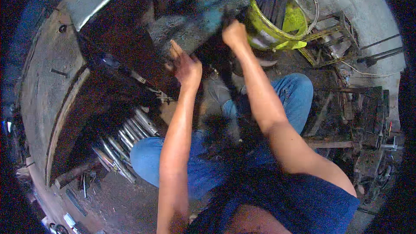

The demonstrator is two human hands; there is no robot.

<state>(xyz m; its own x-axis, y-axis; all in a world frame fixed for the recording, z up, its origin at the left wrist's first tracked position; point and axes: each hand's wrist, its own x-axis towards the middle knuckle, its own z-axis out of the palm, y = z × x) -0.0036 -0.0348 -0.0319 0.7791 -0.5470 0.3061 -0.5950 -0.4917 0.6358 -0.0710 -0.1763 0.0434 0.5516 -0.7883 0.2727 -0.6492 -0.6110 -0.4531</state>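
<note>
In front of me lies a dark, worn slab-like surface point(190, 32) with a bluish sheen, its far part in shadow. My left hand point(187, 68) is at its near edge, with fingers stretched out along it and the fingertips blurred and dark. Farther right, my right hand point(235, 35) is closed in a fist by the slab's right end, close to a yellow bucket point(264, 30). Something dark shows just above that fist, too blurred to name. Thin dark rods point(271, 0) stand bunched in the bucket.
Several shiny metal tubes point(125, 136) lie by my left knee. A curved worn wooden bench point(47, 86) runs along the left. A rusty metal frame point(331, 43) stands right of the bucket, and a cluttered wooden rack point(364, 121) is at the right. A pale cable loops past the bucket.
</note>
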